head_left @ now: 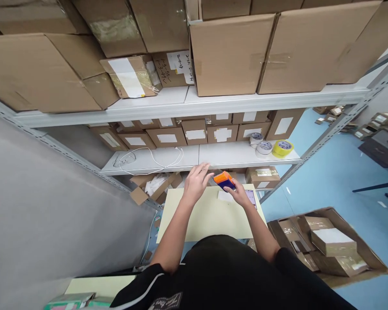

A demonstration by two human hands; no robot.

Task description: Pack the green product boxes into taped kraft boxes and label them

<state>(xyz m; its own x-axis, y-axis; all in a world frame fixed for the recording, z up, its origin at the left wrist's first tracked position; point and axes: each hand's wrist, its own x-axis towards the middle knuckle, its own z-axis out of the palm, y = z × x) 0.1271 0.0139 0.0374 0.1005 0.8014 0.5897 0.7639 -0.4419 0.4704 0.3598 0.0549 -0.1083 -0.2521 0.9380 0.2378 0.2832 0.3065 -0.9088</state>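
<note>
Right hand (236, 193) clamps an orange-blue item (224, 180) near the far table edge (173, 190), left hand (196, 183) nearby, fingers apart.

Across the top of my view I see large brown cartons (233, 56) on the upper shelf (168, 95). Below them, a row of smaller labeled boxes (195, 131) lines the middle shelf (226, 156). A white cable (155, 162) curls at its left end; a yellow tape roll (282, 148) sits near its right end, beside clear rolls (264, 148). At lower right, I see an open carton (330, 282) holding taped parcels (334, 242).
</note>
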